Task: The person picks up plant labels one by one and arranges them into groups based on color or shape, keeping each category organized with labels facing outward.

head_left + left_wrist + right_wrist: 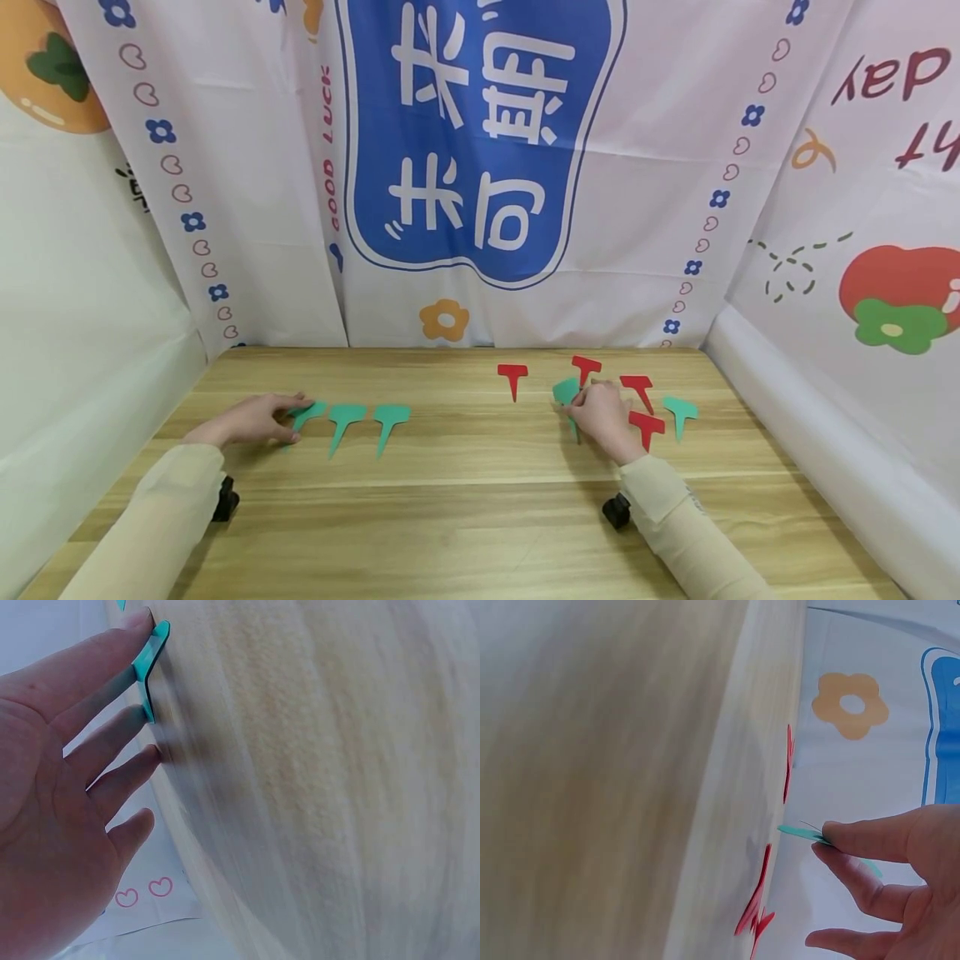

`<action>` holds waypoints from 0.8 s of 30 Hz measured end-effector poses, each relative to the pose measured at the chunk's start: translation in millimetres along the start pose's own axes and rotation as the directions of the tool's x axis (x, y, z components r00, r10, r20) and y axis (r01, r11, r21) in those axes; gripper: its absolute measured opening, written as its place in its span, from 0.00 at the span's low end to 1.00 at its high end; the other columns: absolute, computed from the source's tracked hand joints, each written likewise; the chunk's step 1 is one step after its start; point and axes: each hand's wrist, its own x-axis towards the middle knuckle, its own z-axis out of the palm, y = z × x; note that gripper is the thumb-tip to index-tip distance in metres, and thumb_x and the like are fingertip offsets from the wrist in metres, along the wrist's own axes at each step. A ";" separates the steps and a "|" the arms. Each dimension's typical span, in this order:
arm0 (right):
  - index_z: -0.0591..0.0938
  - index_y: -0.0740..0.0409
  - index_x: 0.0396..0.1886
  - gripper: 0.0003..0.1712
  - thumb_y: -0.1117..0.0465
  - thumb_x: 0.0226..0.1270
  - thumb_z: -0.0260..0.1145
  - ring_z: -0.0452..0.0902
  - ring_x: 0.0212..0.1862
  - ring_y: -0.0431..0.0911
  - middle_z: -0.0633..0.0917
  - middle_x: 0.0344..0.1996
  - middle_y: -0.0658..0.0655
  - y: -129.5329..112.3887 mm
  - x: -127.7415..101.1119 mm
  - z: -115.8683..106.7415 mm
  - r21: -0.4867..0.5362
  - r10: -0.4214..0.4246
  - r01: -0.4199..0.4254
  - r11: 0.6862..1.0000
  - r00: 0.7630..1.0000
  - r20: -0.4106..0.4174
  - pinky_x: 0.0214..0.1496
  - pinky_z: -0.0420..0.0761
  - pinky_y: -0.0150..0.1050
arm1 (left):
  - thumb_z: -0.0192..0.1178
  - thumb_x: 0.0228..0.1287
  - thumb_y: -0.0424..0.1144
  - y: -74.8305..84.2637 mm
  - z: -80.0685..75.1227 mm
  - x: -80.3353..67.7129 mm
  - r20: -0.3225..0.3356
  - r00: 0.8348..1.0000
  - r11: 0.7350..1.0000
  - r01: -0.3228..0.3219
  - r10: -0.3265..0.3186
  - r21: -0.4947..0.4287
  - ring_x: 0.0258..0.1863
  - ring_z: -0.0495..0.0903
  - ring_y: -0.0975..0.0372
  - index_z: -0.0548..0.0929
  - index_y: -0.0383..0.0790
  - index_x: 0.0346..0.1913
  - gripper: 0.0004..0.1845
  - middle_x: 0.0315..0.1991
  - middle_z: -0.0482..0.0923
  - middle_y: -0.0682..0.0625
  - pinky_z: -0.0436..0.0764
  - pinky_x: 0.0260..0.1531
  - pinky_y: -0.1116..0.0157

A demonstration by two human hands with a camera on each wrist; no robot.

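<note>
My left hand (pixel 258 417) reaches over a green T-shaped plant label (pixel 309 411) at the left of the table, its fairly straight fingers touching the label's head and the thumb near the stem. The left wrist view shows this label (pixel 152 664) at the fingertips. Two more green labels (pixel 346 417) (pixel 392 417) lie in a row to its right. Between thumb and index finger, my right hand (pixel 603 412) pinches another green label (pixel 566 392), held above the table in the right wrist view (pixel 801 833). Red T-shaped labels (pixel 513 373) (pixel 637 384) lie around that hand.
A further green label (pixel 680 408) lies right of the red ones. The wooden table (pixel 465 533) meets a printed white cloth (pixel 637 208) at its back edge. More white cloth hangs at both sides.
</note>
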 end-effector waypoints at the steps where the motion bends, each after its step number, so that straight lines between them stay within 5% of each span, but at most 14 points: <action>1: 0.84 0.54 0.16 0.15 0.51 0.56 0.71 0.63 0.65 0.60 0.80 0.54 0.63 -1.7 -0.3 0.9 -0.007 -0.001 0.001 1.000 1.000 0.005 0.62 0.48 0.77 | 0.67 0.54 0.51 0.0 -0.1 0.0 0.000 1.000 1.000 -0.001 0.001 0.002 0.66 0.53 0.31 0.70 0.39 0.66 0.38 0.70 0.56 0.33 0.58 0.57 0.31; 16: 0.82 0.53 0.16 0.14 0.53 0.57 0.71 0.61 0.70 0.55 0.75 0.62 0.62 -29.6 2.2 15.2 0.044 -0.030 0.029 0.999 0.999 0.024 0.66 0.47 0.74 | 0.68 0.54 0.50 -1.3 -0.5 1.5 0.005 1.000 1.000 0.006 -0.006 -0.012 0.67 0.53 0.32 0.70 0.37 0.66 0.38 0.70 0.57 0.34 0.57 0.59 0.32; 24: 0.82 0.54 0.15 0.15 0.54 0.56 0.72 0.64 0.68 0.53 0.82 0.53 0.60 -47.1 1.6 22.1 0.093 -0.058 0.056 0.994 0.998 0.023 0.65 0.49 0.74 | 0.68 0.54 0.50 -0.1 -1.3 1.2 0.009 1.000 1.000 0.009 -0.009 -0.016 0.67 0.52 0.32 0.70 0.38 0.66 0.38 0.70 0.56 0.34 0.57 0.59 0.32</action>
